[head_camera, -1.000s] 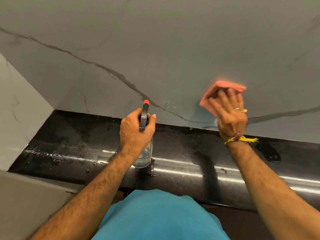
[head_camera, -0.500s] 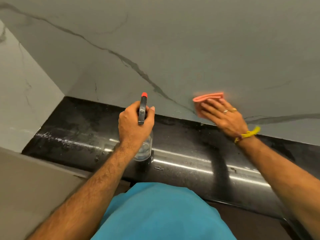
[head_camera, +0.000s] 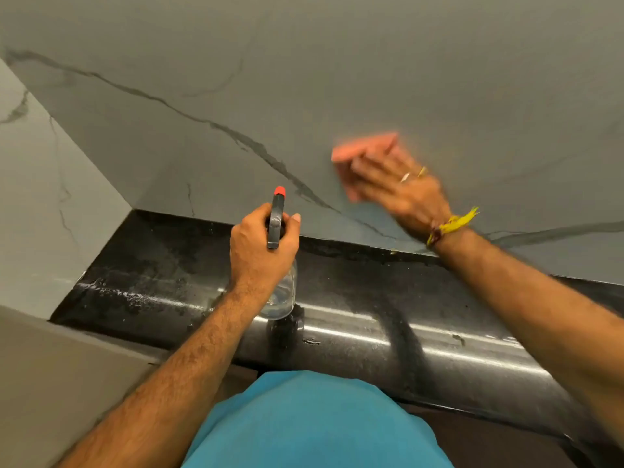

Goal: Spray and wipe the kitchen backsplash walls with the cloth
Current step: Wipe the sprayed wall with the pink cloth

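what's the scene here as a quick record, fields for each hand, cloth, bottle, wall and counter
left hand: wrapped around the spray bottle's neck, held over the counter
right hand: flat, pressing the cloth to the wall; motion-blurred
cloth: pink, folded, under the right fingers
bottle: clear, black trigger head, red nozzle aimed at the wall
wall: grey marble look, dark veins
counter: black, glossy, with wet streaks and smudges
wrist: yellow thread on right; rings on right hand
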